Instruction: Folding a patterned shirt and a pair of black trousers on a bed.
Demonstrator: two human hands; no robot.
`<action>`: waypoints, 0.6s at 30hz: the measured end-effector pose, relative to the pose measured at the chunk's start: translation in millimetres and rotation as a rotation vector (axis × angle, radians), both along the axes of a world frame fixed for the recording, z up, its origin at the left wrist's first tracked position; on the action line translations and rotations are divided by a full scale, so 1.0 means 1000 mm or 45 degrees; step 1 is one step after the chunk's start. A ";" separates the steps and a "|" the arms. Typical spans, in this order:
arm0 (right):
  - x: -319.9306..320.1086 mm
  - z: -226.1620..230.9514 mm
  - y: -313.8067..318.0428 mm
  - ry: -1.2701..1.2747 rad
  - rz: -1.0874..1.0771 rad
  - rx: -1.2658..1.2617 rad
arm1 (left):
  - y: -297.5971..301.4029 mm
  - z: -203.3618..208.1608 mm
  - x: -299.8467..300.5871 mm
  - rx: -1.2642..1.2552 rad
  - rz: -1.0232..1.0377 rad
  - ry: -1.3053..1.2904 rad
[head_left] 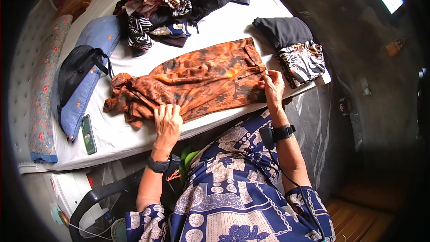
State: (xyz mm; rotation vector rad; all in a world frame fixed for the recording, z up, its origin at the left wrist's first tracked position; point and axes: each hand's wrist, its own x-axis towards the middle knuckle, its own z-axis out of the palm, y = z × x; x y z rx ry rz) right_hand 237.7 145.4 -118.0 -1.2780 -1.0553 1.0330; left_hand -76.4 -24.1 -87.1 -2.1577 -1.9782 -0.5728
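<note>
An orange-brown garment (pixel 201 78) with dark blotches lies across the bed in front of me. Its left end is bunched up, while the right part is spread fairly flat and finishes in a straight band. My left hand (pixel 168 118) bears on the near side of the bunched part, its fingers curled into the cloth. At the near right corner, my right hand (pixel 273 85) pinches the garment's edge between thumb and fingers. Both wrists wear black straps.
A heap of mixed clothes (pixel 165 4) lies at the far side. Folded black cloth (pixel 286 32) and a folded patterned piece (pixel 304 62) sit by the right edge. At left are a blue pillow (pixel 89 80), a black bag (pixel 78 69), a phone (pixel 88 134) and a floral bolster (pixel 45 94).
</note>
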 end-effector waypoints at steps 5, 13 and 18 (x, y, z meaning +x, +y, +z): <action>-0.008 0.023 0.005 -0.375 -0.038 -0.118 | -0.020 0.008 0.012 0.116 0.007 0.020; -0.013 0.009 0.026 -1.161 -0.074 0.046 | 0.032 0.033 0.015 0.086 -0.106 -0.254; -0.012 0.000 0.020 -1.243 -0.071 0.168 | 0.057 -0.027 -0.027 -0.156 0.180 -0.079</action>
